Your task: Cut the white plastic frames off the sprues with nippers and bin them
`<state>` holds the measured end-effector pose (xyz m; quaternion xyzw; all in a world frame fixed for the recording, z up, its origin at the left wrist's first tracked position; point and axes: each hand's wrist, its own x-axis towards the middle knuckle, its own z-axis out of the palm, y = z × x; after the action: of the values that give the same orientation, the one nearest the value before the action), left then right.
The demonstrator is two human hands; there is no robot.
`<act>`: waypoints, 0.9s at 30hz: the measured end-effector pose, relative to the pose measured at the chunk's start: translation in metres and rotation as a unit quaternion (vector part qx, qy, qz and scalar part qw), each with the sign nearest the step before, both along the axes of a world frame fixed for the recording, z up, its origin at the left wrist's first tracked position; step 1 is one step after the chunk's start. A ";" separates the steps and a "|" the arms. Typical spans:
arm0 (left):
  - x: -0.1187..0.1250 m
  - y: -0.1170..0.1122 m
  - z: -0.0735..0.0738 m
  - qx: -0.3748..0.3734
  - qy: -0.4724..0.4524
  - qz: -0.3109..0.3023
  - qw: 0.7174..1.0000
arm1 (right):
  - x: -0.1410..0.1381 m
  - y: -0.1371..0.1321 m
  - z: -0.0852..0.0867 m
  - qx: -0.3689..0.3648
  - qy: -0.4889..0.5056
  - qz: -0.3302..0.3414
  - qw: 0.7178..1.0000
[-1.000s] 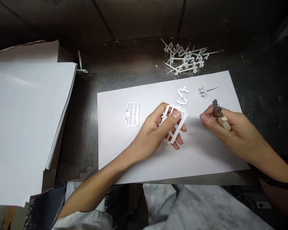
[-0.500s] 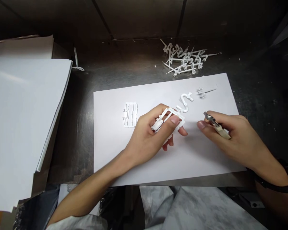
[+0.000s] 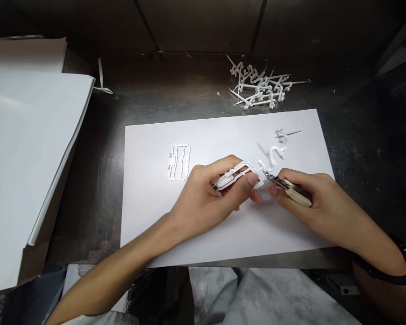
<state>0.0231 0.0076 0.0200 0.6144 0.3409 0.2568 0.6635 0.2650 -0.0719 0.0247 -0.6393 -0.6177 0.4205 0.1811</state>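
Note:
Between thumb and fingers, my left hand (image 3: 213, 194) grips a white plastic frame (image 3: 238, 171), tilted above the paper. From the frame's right end sticks out a curved white sprue (image 3: 272, 158) with a pointed tip. My right hand (image 3: 314, 203) is closed around a pair of cream-handled nippers (image 3: 292, 192). The metal jaws of the nippers are at the spot where the sprue meets the frame; whether they are closed on it I cannot tell. A second flat white frame (image 3: 179, 162) lies on the paper, left of my left hand.
White paper (image 3: 149, 225) covers part of the dark metal table (image 3: 172, 95). One loose sprue piece (image 3: 284, 133) lies near its upper right corner. Behind it is a pile of white sprue pieces (image 3: 260, 85). A box with white sheets (image 3: 30, 135) stands at the left.
My right hand has moved left, bringing the nippers from apart to the sprue's base. The frame in my left hand has turned, and its sprue now points more to the right.

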 end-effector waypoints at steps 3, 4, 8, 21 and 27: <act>-0.001 0.000 0.000 0.024 0.013 -0.005 1.000 | 0.000 0.001 0.001 -0.022 -0.001 0.006 1.000; -0.001 0.000 -0.001 0.030 0.016 -0.008 0.999 | 0.000 0.001 0.001 -0.028 -0.001 0.006 1.000; -0.002 -0.001 -0.002 0.057 0.032 -0.018 0.998 | 0.002 0.000 -0.001 -0.034 0.000 0.006 0.999; -0.001 0.005 0.006 0.021 0.003 -0.026 0.999 | 0.002 0.003 0.005 -0.080 0.011 0.039 0.996; -0.002 0.004 0.007 0.037 0.013 -0.026 0.999 | 0.001 0.003 0.007 -0.082 0.005 0.034 0.996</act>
<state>0.0212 0.0117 0.0269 0.6505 0.3235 0.2440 0.6424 0.2656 -0.0685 0.0314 -0.6287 -0.6011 0.4793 0.1168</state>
